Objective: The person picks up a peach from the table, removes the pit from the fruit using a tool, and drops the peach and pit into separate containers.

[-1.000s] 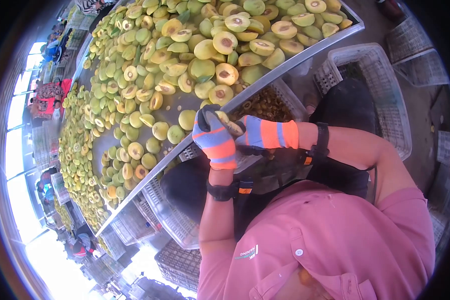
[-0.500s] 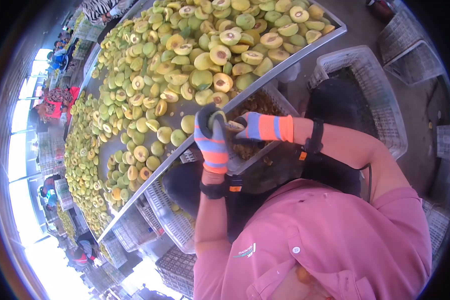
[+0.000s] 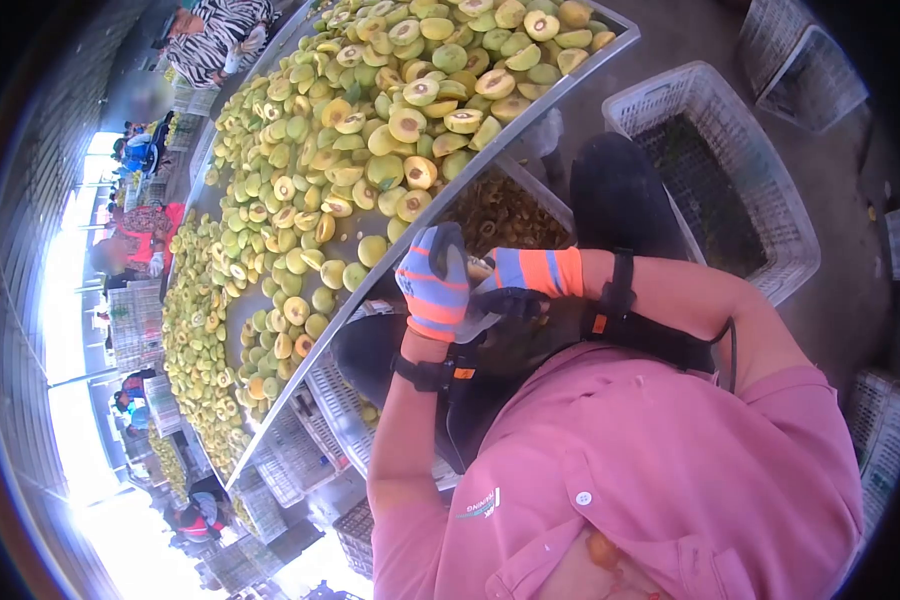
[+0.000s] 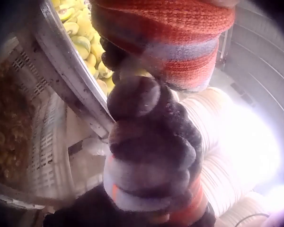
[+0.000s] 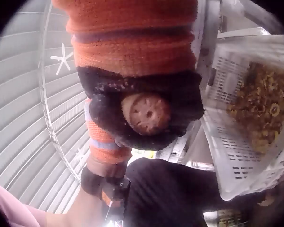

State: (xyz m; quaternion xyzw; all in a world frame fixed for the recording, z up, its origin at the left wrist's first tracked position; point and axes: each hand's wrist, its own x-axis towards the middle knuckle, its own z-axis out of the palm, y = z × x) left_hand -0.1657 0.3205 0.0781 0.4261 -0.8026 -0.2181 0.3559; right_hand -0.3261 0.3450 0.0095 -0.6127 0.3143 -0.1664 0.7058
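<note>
- Fruit half (image 3: 478, 268) sits between my gloved hands, at the table (image 3: 530, 115) edge.
- My left hand (image 3: 435, 283) curls round it; my right hand (image 3: 515, 285) grips a wooden tool handle (image 5: 146, 113).
- Crate of pits (image 3: 500, 215) at 12 o'clock; empty crate (image 3: 715, 160) at 2.

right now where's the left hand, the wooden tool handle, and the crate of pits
left hand (image 3: 435, 283), head view, back of the striped glove
wooden handle (image 5: 146, 112), right wrist view, round butt end
crate of pits (image 5: 227, 156), right wrist view, white slotted wall
</note>
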